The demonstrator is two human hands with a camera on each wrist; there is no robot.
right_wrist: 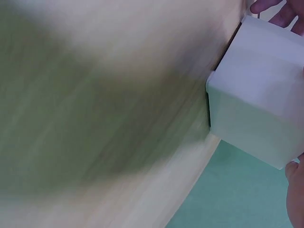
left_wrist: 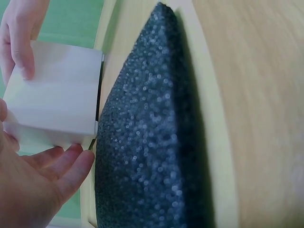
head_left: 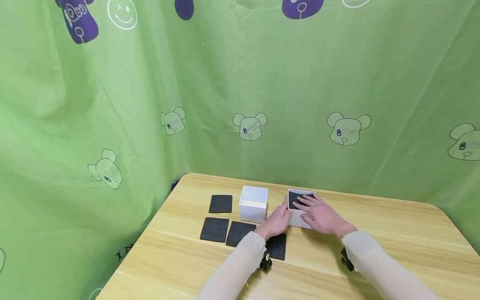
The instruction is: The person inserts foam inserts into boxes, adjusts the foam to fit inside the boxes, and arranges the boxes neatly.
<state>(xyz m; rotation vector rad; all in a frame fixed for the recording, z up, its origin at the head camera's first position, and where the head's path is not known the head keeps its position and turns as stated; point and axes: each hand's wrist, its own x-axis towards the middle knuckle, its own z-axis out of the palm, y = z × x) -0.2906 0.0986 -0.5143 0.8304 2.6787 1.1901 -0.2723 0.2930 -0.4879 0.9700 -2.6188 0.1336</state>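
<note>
A white square box [head_left: 298, 218] stands at the back of the table with a black square pad [head_left: 293, 201] in its top opening. My left hand [head_left: 276, 221] rests against the box's left side, its fingers fairly straight along the wall in the left wrist view. Over the opening, my right hand [head_left: 323, 216] lies with fingers spread on the black pad and its thumb at the front wall. The lower edge of the box [right_wrist: 256, 109] sits at the tabletop in the right wrist view. How deep the pad lies is partly hidden by the right hand.
A second white box [head_left: 253, 211], open at the top, stands left of my left hand. Several black square pads lie flat on the table, one [head_left: 220, 203] behind, others [head_left: 214, 229] in front, one [head_left: 277, 246] partly under my left forearm. A green curtain [head_left: 285, 158] hangs behind.
</note>
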